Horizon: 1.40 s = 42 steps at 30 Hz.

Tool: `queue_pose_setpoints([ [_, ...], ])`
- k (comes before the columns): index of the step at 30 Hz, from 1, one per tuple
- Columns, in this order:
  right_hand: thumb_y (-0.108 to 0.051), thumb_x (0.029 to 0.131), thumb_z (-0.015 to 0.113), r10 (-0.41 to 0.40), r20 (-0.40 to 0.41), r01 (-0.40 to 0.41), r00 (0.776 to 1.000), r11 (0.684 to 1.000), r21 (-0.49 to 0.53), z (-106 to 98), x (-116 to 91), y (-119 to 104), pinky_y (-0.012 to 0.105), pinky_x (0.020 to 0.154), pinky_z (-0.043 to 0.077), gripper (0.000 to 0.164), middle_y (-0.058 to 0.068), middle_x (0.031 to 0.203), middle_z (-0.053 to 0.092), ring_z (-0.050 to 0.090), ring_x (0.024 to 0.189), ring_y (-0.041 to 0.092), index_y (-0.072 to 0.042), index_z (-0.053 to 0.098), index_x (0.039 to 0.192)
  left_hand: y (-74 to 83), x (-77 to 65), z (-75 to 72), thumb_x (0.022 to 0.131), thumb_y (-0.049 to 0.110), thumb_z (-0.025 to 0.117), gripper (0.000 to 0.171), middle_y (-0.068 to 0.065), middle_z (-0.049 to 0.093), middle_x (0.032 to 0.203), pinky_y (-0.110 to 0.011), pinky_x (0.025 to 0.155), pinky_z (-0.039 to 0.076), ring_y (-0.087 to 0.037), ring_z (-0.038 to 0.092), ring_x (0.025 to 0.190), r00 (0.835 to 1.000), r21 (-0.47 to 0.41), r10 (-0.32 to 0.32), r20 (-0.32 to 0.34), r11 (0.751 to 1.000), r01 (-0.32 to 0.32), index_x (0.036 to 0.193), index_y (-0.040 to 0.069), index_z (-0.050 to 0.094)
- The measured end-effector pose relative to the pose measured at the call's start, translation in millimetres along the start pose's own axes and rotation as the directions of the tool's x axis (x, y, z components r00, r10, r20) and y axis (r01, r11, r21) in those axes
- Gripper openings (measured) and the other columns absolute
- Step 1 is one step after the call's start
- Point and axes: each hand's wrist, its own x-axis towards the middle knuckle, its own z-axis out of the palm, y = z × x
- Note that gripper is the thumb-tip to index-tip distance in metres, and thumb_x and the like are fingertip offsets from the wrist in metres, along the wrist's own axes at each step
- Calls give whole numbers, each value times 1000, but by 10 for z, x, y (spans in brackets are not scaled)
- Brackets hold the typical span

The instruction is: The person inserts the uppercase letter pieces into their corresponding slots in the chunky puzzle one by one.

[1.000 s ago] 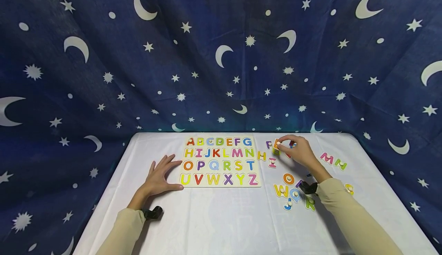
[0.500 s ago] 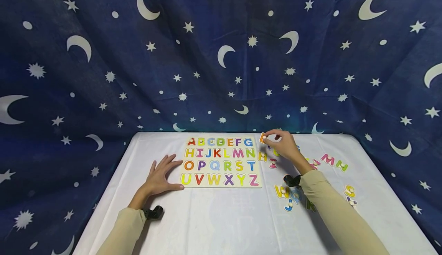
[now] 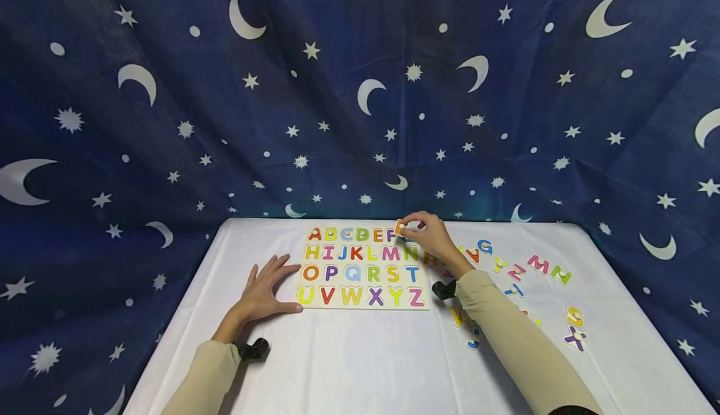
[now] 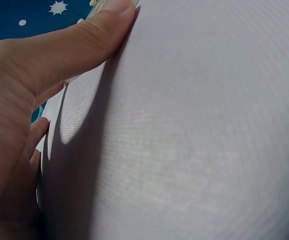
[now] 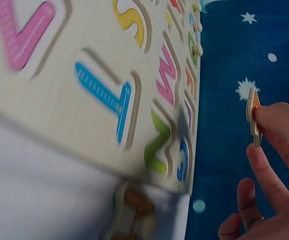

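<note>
My right hand (image 3: 432, 235) pinches an orange wooden letter (image 3: 399, 227), which looks like an E, above the top row of the alphabet puzzle board (image 3: 368, 284). In the right wrist view the letter (image 5: 254, 112) stands nearly edge-on between thumb and finger, raised off the board; the other fingers are loosely bent. Knobbed pieces A to D sit in the board's top row, while the other visible recesses show printed letters. My left hand (image 3: 265, 290) lies with spread fingers at the board's left edge; its thumb (image 4: 79, 45) reaches the near corner.
Loose knobbed letters lie right of the board, among them a blue G (image 3: 485, 247), a pink M (image 3: 537, 264), a green N (image 3: 560, 274) and a purple X (image 3: 575, 338). My right forearm covers some. A navy curtain (image 3: 337, 90) hangs behind the white-covered table (image 3: 360, 365).
My right hand has carried the orange letter leftward from the loose pieces to above the board's upper right part. The left hand stays at the board's left edge.
</note>
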Motion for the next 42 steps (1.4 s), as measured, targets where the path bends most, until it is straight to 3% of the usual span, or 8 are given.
queue_pose_setpoints([
  [9,-21,92,78,-63,24,63,998,998,-5,301,193,-94,54,98,44,15,10,124,67,51,114,34,-13,79,105,-20,-21,25,63,62,91,97,-16,35,164,-72,119,-1,-43,19,154,1000,-1,14,-24,1000,-14,146,22,58],
  [12,-21,92,79,-61,43,63,997,997,-39,384,241,-107,56,110,37,14,10,126,66,53,115,35,-13,79,104,-12,-17,29,63,62,91,98,-15,34,164,-72,119,-1,-43,18,154,1000,-1,9,-15,1000,-9,146,22,57],
  [16,-21,91,79,-54,56,60,997,992,-111,463,273,-115,60,114,29,16,11,128,66,51,118,36,-13,80,105,-2,-7,38,64,63,90,98,-14,33,165,-70,120,-3,-41,16,155,1000,-2,0,-3,1000,0,147,24,56],
  [20,-22,93,77,-47,58,56,997,988,-146,527,302,-102,60,107,31,16,11,126,67,47,120,35,-13,80,106,-9,-7,44,63,62,91,98,-15,34,164,-72,120,-2,-42,17,155,1000,-3,4,-15,1000,-4,146,23,57],
  [42,-21,89,80,38,67,-24,997,979,-200,654,362,-67,56,110,29,12,10,131,64,44,127,35,-16,83,100,-27,9,10,65,62,90,97,-14,32,166,-71,120,-2,-42,17,155,1000,11,10,-5,1000,-10,147,23,56],
])
